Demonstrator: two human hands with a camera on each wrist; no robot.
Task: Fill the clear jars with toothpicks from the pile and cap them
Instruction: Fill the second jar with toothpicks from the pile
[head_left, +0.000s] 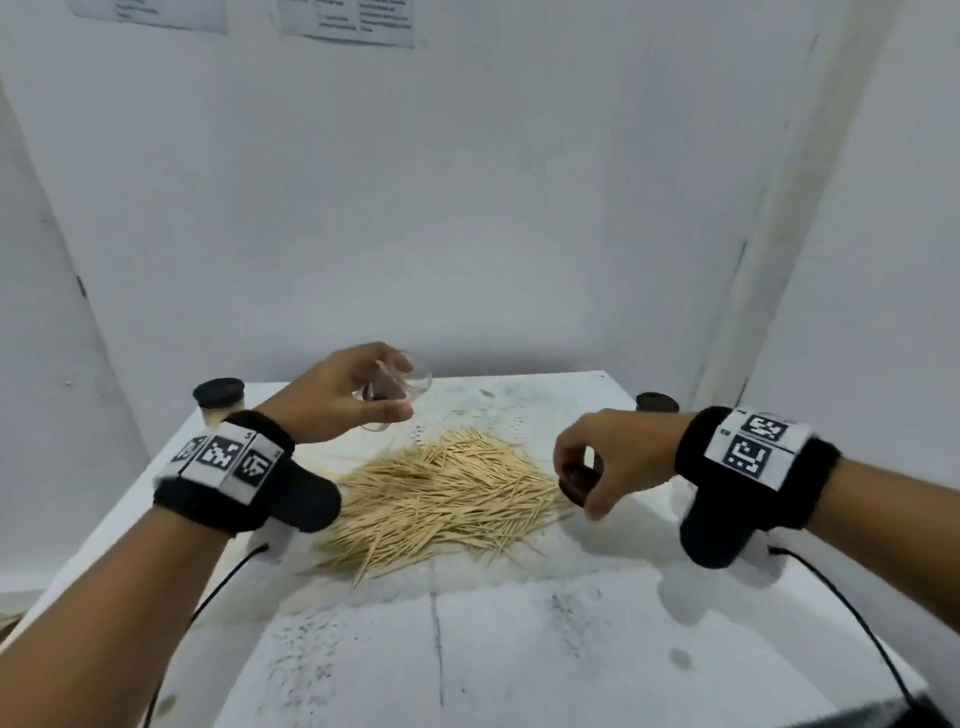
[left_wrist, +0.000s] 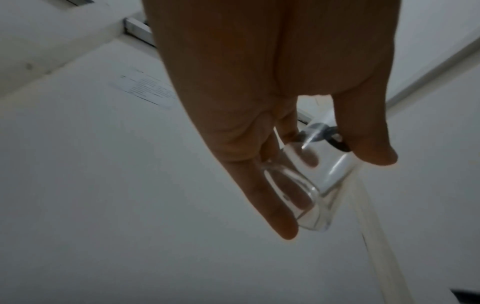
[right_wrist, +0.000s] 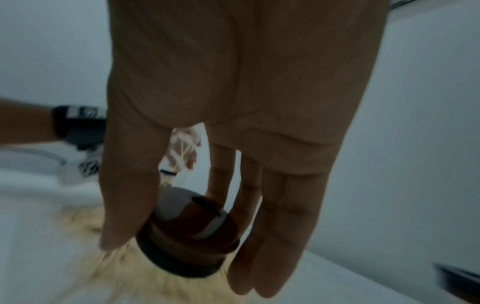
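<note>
A pile of wooden toothpicks lies in the middle of the white table. My left hand holds an empty clear jar tilted in the air above the pile's far left side; the left wrist view shows the clear jar between thumb and fingers. My right hand grips a dark brown cap at the pile's right edge, just above the table. In the right wrist view the cap sits between my thumb and fingers, over blurred toothpicks.
A capped jar filled with toothpicks stands at the table's far left corner. Another dark-capped jar stands at the far right corner, partly behind my right wrist. White walls close in behind and on both sides. Black cables trail from the wrist cameras.
</note>
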